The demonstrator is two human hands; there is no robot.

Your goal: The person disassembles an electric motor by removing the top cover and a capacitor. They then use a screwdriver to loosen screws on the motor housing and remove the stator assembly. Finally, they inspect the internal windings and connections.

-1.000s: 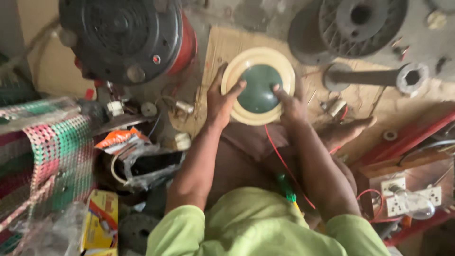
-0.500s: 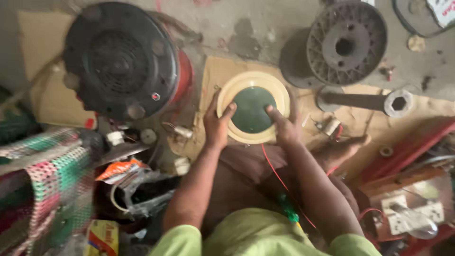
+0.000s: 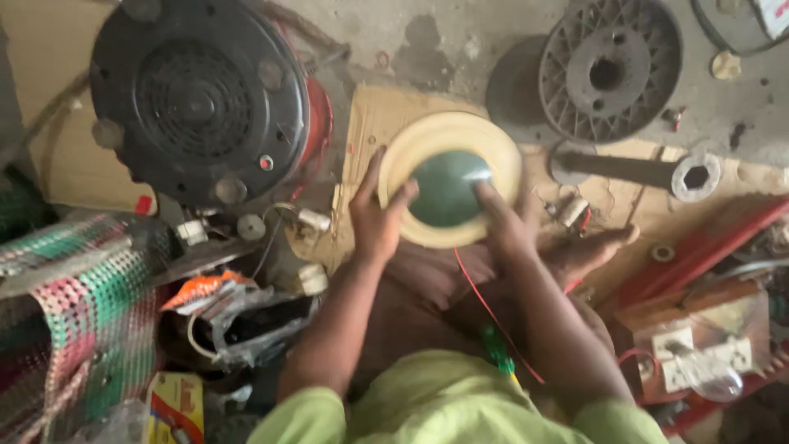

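A round cream disc with a dark green centre is held in front of me over a sheet of cardboard. My left hand grips its left rim, thumb on the green part. My right hand grips its lower right side, fingers on the green centre. A thin red wire runs down from the disc along my right forearm. My bare foot lies just right of my right hand.
A big black motor with a fan grille stands at the left. A grey spoked wheel and a large ring spanner lie at the upper right. A socket board with a bulb sits at the lower right, a woven bag at the left.
The view has shifted, so the disc and both hands sit a little lower and more central. The hands keep the same grip on the disc.
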